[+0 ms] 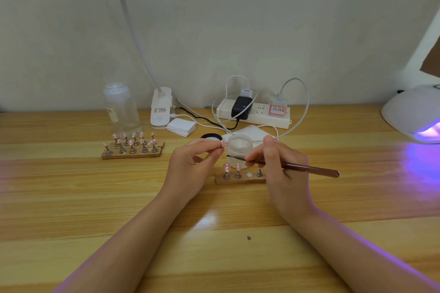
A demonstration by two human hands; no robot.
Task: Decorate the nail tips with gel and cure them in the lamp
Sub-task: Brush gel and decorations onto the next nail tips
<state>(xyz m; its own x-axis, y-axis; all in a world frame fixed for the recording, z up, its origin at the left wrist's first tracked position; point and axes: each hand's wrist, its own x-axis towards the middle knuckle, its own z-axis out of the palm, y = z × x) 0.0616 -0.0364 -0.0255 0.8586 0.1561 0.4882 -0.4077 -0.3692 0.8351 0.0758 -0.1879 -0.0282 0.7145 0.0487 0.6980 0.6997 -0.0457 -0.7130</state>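
I see my left hand [197,157] pinching one pink nail tip [223,143] up beside the frosted gel jar [239,150]. My right hand [278,164] grips the brush [297,167]; its long axis runs nearly level, bristles pointing left toward the jar, handle end right. Below them, a wooden holder [238,179] on the tabletop [214,257] carries two more tips. The lamp [414,116] glows purple at far right.

Left hand [192,162] pinches pink nail tip [224,143] beside frosted gel jar [239,150]. Right hand [283,171] grips brown brush [297,167], bristles pointing toward tip. Lamp [414,116] glows purple, far right on tabletop [95,197].
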